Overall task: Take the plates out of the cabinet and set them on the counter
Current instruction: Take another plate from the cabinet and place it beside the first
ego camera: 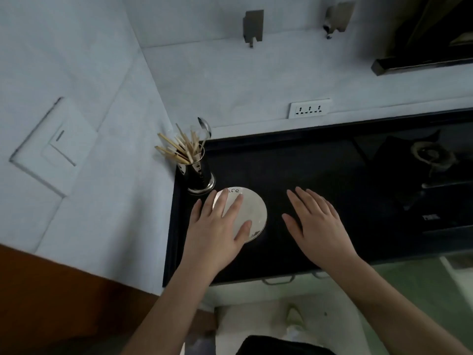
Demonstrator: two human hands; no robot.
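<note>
A small white plate [253, 210] with dark lettering near its far rim lies flat on the black counter [294, 165], close to the left corner. My left hand [220, 226] lies over the plate's left half with fingers straight and spread, hiding that part. My right hand [314, 221] hovers flat over bare counter just right of the plate, fingers straight, holding nothing. No cabinet interior is in view.
A steel holder [198, 172] with several chopsticks and a spoon stands just behind the plate. A gas stove [430, 160] fills the counter's right side. A wall socket [309, 108] and two hooks sit on the back wall. Drawer handles [279, 279] show below the counter edge.
</note>
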